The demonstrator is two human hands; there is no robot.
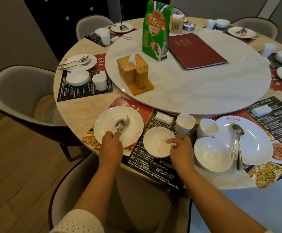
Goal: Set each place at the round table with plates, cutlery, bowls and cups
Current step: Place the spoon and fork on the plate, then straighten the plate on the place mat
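Near place setting: plate (106, 125) sits on placemat (153, 158) at the surface (79, 108) edge, spoon (119, 124) and fork (127, 121) lying on it. Left hand (111, 142) has fingers curled on the cutlery handles, likely both, though the grip is partly hidden. Bowl (158, 142) sits just right of the plate; right hand (181, 146) pinches its rim, thumb inside. Cup (185, 123) stands behind the bowl, apart. Lazy Susan (204, 91) beyond.

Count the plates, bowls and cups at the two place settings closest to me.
Plates: 2
Bowls: 2
Cups: 2
Total: 6
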